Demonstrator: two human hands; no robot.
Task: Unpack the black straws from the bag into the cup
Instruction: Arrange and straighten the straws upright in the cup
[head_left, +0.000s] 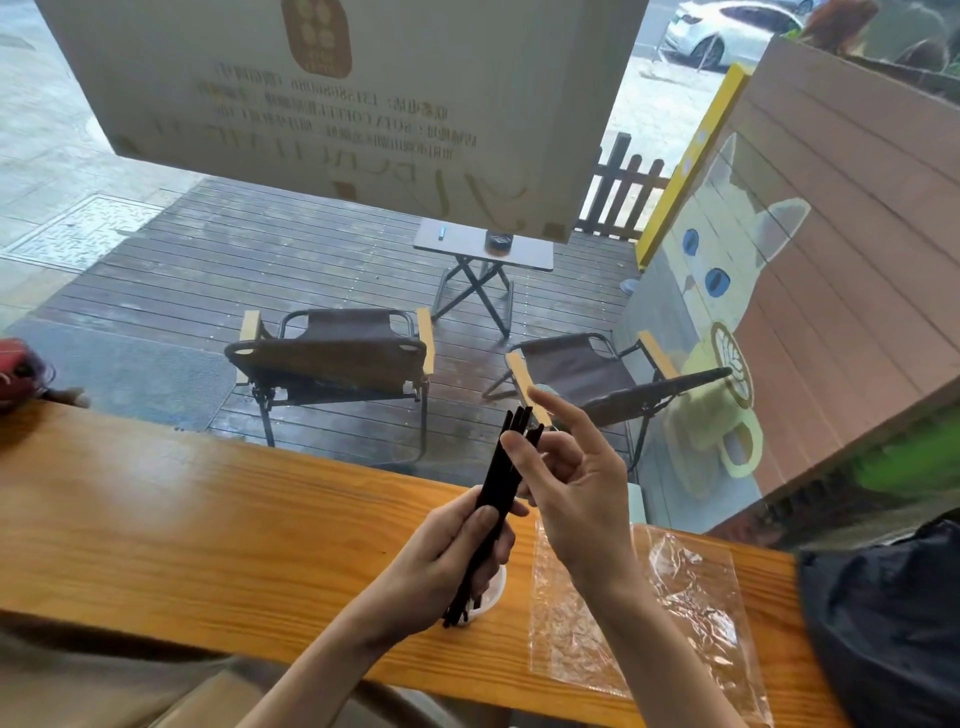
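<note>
A bunch of black straws (501, 493) stands tilted in the middle of the frame, a little below center. The left hand (447, 551) is wrapped around the lower half of the bunch and holds it tight. The right hand (569, 483) is mostly open, fingers spread, with the thumb and a fingertip touching the tops of the straws, more a light pinch than a real grip.

The low ends of the straws point down at a white cup (491, 592), which sits on the wooden counter (208, 519) just under the left hand. Most of the cup is hidden, so I cannot tell if the tips are inside it yet.

To do this step well, the right hand should probably tap the tops so the straws line up. Then the left hand can aim the bunch straight over the cup and let go slowly, so no straw slips out over the rim.

The straws are thin, long, smooth and stiff. The clear bag (649, 597) lies flat in the lower right of the frame, crinkly and shiny, and it looks empty. The counter is shiny orange wood with wavy lines.
</note>
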